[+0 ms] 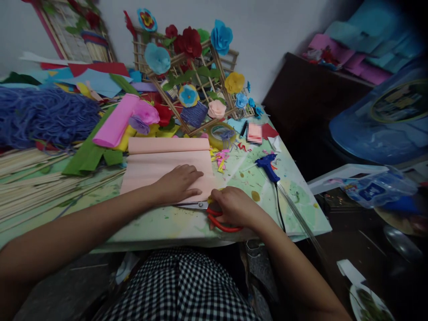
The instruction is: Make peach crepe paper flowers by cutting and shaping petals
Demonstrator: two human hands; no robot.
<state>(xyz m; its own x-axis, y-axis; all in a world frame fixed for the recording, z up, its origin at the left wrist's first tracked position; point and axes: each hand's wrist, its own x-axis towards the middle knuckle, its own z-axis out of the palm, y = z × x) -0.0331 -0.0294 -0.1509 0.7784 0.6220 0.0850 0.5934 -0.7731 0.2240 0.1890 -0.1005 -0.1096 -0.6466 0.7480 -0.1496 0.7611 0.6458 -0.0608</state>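
- A green-patterned table [150,225] fills the scene, scattered with paper scraps.
- A big translucent blue jug [359,133] with an oval label stands beyond the table's right side; its contents cannot be made out.
- A tilted stick frame [170,102] at the back of the table carries blue, red, yellow and pale pink flowers among green leaves, with a form wound in blue yarn [194,115] low inside it.
- A heap of loose blue yarn [47,116] covers the table's left side.
- A peach sheet [160,167], its far end rolled, lies at the table's near edge, in front of the frame.
- A clear plastic package [397,183] with a blue label sits right of the table; what it holds is unclear.
- A white plate [353,298] at bottom right holds green leafy matter.
- The left hand [182,183] presses down on the peach sheet, fingers spread, gripping nothing.
- The right hand [237,207] grips red-handled scissors [200,205], blades along the sheet's near edge.
- A blue glue gun [267,167] lies to the right, near a yellow tape roll [214,141] with purple threads on it.
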